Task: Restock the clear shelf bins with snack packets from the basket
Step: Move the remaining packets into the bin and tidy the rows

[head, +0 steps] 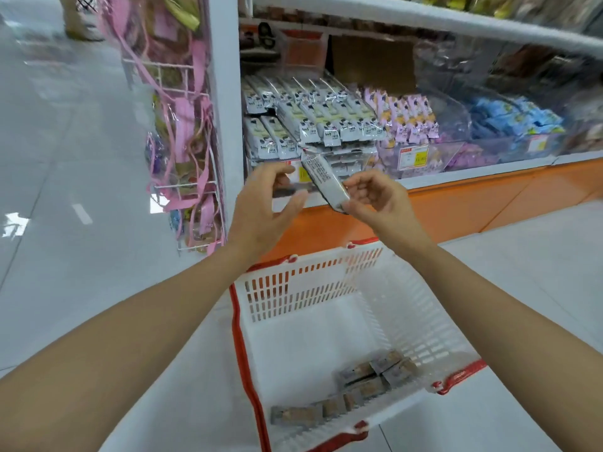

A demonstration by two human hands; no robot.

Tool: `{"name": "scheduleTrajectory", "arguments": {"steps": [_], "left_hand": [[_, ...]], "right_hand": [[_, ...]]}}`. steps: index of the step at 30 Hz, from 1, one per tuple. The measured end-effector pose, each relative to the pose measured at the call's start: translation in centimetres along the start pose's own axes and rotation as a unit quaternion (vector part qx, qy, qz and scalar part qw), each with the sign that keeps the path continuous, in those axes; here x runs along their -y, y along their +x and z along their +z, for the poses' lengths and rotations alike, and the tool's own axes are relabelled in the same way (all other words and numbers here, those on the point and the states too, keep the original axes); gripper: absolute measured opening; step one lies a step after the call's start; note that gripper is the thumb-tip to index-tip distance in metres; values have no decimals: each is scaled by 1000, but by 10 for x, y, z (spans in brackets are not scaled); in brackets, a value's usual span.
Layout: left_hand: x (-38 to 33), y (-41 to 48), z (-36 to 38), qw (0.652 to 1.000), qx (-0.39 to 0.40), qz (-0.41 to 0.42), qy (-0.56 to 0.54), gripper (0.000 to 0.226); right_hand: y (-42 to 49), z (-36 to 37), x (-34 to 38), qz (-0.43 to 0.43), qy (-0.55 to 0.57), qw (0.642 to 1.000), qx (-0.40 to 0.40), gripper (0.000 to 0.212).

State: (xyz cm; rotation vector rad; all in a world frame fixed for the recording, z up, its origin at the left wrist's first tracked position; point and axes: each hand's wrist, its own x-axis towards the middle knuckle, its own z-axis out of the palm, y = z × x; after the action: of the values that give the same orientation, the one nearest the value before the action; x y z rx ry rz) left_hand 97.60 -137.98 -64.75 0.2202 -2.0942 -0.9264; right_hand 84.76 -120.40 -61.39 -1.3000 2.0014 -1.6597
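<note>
Restock looks well along, not finished. One snack packet [323,179], grey-white wrapper w/ small print facing up, is in the air just in front of the leftmost clear bin [349,163], tilted, upper end toward the bin. Right hand [375,197] pinches its lower end, fingers [354,187] curled round it. Left hand [264,207] is just beside the packet, fingers spread and relaxed, holding nothing; can't tell if it touches the wrapper. That bin is already heaped w/ black-and-white packets [313,115] in overlapping rows, stacked above its front wall, so prob little room left there. Next bins along the shelf [473,172] hold purple packets [404,115] and blue packets [515,119], both look stocked, though the blue side is blurred. The white basket [310,285] w/ red rim sits on the floor below the hands, mostly bare inside: only a handful of grey-brown packets [368,383] remain, bunched at the near right corner and along the near wall. These look like a diff kind from the one in hand, wrapper detail too blurry to be sure. So judged: most of the load is already out, this packet is abt to be placed, and the last few in the basket are still to go, likely into another bin.
</note>
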Motion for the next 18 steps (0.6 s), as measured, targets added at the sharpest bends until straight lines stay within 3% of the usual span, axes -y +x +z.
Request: {"name": "scheduleTrajectory", "arguments": {"steps": [3, 7, 12, 18], "left_hand": [[3, 16, -23, 965, -50, 90, 242, 42], [12, 24, -38, 895, 72, 56, 436, 72], [9, 24, -43, 851, 119, 47, 510, 83], [13, 24, -48, 840, 128, 50, 525, 86]], "right_hand": [[26, -1, 26, -33, -25, 999, -24, 24], [66, 12, 50, -43, -91, 994, -48, 24], [109, 40, 57, -49, -257, 963, -66, 22], [132, 65, 54, -67, -396, 914, -63, 24]]}}
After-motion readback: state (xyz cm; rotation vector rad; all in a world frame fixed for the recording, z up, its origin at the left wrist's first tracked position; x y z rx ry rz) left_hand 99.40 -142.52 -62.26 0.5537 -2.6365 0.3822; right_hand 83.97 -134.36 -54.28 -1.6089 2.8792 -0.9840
